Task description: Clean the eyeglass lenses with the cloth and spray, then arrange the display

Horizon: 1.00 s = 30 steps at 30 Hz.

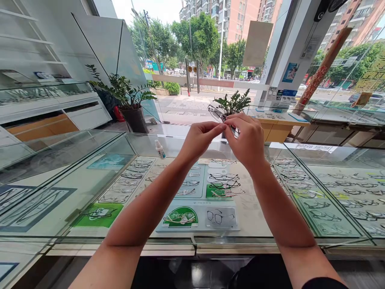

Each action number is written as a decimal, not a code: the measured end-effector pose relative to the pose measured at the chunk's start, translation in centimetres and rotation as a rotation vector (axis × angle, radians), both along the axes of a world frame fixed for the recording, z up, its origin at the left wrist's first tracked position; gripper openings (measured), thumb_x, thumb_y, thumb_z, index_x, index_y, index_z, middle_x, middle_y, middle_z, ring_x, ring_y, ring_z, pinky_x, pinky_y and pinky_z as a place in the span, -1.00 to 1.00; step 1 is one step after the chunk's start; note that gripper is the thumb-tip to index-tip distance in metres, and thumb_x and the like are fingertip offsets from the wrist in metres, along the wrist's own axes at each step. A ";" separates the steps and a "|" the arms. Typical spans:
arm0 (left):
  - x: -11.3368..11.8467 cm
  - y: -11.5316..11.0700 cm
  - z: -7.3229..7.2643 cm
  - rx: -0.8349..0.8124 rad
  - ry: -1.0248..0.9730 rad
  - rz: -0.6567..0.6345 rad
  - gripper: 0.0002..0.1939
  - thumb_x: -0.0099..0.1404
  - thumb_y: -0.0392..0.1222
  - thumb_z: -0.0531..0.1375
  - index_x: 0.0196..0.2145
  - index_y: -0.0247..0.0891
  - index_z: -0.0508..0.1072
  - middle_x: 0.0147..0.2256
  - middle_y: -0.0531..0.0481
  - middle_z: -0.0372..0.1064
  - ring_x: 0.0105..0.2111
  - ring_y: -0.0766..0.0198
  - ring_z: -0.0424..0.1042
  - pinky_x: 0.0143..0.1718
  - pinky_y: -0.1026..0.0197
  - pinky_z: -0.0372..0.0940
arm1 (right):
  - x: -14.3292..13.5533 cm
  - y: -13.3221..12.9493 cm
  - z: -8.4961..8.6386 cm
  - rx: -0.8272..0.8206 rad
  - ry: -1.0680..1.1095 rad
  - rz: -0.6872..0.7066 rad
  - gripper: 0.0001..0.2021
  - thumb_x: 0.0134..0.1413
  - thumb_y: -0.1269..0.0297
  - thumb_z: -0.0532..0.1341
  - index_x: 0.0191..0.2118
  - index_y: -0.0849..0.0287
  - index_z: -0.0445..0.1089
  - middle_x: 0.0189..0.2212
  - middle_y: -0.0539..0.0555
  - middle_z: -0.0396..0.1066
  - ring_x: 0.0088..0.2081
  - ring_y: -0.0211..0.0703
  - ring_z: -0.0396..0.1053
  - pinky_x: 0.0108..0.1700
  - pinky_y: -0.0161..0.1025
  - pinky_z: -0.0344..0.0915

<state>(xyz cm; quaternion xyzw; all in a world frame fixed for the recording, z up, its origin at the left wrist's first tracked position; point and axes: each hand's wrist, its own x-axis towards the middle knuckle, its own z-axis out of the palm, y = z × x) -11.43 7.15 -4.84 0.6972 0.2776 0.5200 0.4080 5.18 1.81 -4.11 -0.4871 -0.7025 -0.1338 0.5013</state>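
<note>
A pair of thin dark-framed eyeglasses [215, 113] is held up above the glass display counter [168, 140], in front of the window. My right hand [247, 138] is closed on the glasses, its thumb and fingers pinched together. My left hand [202, 138] is also closed, thumb and forefinger pinched, and its fingertips meet those of my right hand at the glasses. Part of the frame is hidden behind my right fingers. A small white spray bottle [160, 149] stands on the counter, left of my left hand.
Under the glass lie rows of eyeglasses [224, 184] and a tray with a green oval card [181, 216]. Beyond the counter are a potted plant [135, 119] at the left, another plant [233, 102] behind my hands, and a wooden desk [275, 120] at the right.
</note>
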 end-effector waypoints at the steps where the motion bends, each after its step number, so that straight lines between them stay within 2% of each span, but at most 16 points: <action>1: 0.0 0.1 0.0 0.002 -0.014 0.005 -0.64 0.28 0.17 0.52 -0.27 -0.20 0.78 -0.38 -0.04 0.59 -0.38 0.33 0.36 -0.37 0.22 0.27 | -0.1 0.0 0.0 -0.007 -0.008 0.005 -0.78 0.45 0.34 0.25 -0.11 0.02 0.69 0.06 0.18 0.73 0.11 0.20 0.61 0.26 0.20 0.35; 8: -0.7 0.9 0.0 0.049 -0.003 0.103 -0.64 0.28 0.16 0.51 -0.29 -0.21 0.75 -0.42 -0.01 0.52 -0.42 0.33 0.28 -0.40 0.20 0.17 | 0.1 -1.2 0.5 -0.115 -0.048 0.091 -0.76 0.43 0.30 0.29 0.05 -0.03 0.71 0.07 0.13 0.73 0.07 0.16 0.62 0.20 0.16 0.40; 11: -1.1 1.5 -0.1 0.130 0.089 0.170 -0.70 0.36 0.11 0.44 -0.29 -0.20 0.73 -0.51 0.06 0.36 -0.47 0.33 0.18 -0.42 0.18 0.06 | 0.9 -1.8 1.2 -0.193 -0.032 0.109 -0.81 0.43 0.21 0.31 -0.02 -0.04 0.71 -0.14 0.08 0.72 -0.07 0.10 0.60 0.09 0.09 0.42; 13: -1.2 1.9 -0.4 0.193 0.182 0.212 -0.72 0.40 0.08 0.38 -0.27 -0.19 0.73 -0.56 0.11 0.22 -0.49 0.32 0.12 -0.41 0.16 0.02 | 1.6 -2.0 1.6 -0.209 0.012 0.097 -0.83 0.43 0.17 0.31 -0.11 -0.01 0.69 -0.32 0.05 0.63 -0.21 0.03 0.54 -0.01 0.05 0.41; 15: -1.2 2.4 -0.8 0.261 0.309 0.220 -0.72 0.42 0.06 0.34 -0.24 -0.18 0.73 -0.58 0.13 0.15 -0.50 0.30 0.09 -0.39 0.14 0.02 | 2.3 -2.2 1.9 -0.197 0.061 0.077 -0.84 0.41 0.19 0.30 -0.17 0.00 0.67 -0.40 0.04 0.54 -0.28 -0.02 0.47 -0.06 0.03 0.40; 19: -0.4 3.5 -2.1 0.356 0.649 0.163 -0.73 0.42 -0.02 0.28 -0.21 -0.17 0.75 -0.53 0.06 0.34 -0.47 0.26 0.22 -0.33 0.11 0.10 | 3.2 -2.2 2.2 -0.178 0.099 0.082 -0.86 0.35 0.22 0.30 -0.15 -0.01 0.66 -0.41 0.04 0.51 -0.30 -0.03 0.46 -0.09 0.02 0.44; 24: 1.2 4.6 -4.5 0.363 1.074 -0.006 -0.74 0.40 -0.11 0.27 -0.17 -0.16 0.79 -0.40 -0.02 0.56 -0.41 0.21 0.38 -0.30 0.11 0.15 | 3.3 -2.7 2.6 -0.196 0.091 0.079 -0.85 0.35 0.15 0.34 -0.12 0.01 0.67 -0.41 0.05 0.51 -0.28 -0.02 0.49 -0.13 0.00 0.47; 27: 1.9 4.9 -5.8 0.367 1.206 -0.076 -0.73 0.41 -0.12 0.26 -0.14 -0.16 0.80 -0.35 -0.08 0.61 -0.35 0.14 0.46 -0.27 0.09 0.19 | 3.3 -3.1 2.9 -0.205 0.083 0.079 -0.85 0.38 0.12 0.36 -0.15 0.03 0.65 -0.39 0.08 0.53 -0.26 0.01 0.50 -0.11 0.02 0.49; 30: 2.4 5.0 -6.8 0.362 1.256 -0.088 -0.70 0.44 -0.10 0.25 -0.09 -0.15 0.80 -0.32 -0.11 0.64 -0.28 0.07 0.52 -0.22 0.06 0.25 | 3.2 -3.4 3.2 -0.213 0.060 0.077 -0.82 0.40 0.07 0.37 -0.18 0.03 0.63 -0.39 0.09 0.54 -0.24 0.04 0.52 -0.10 0.04 0.51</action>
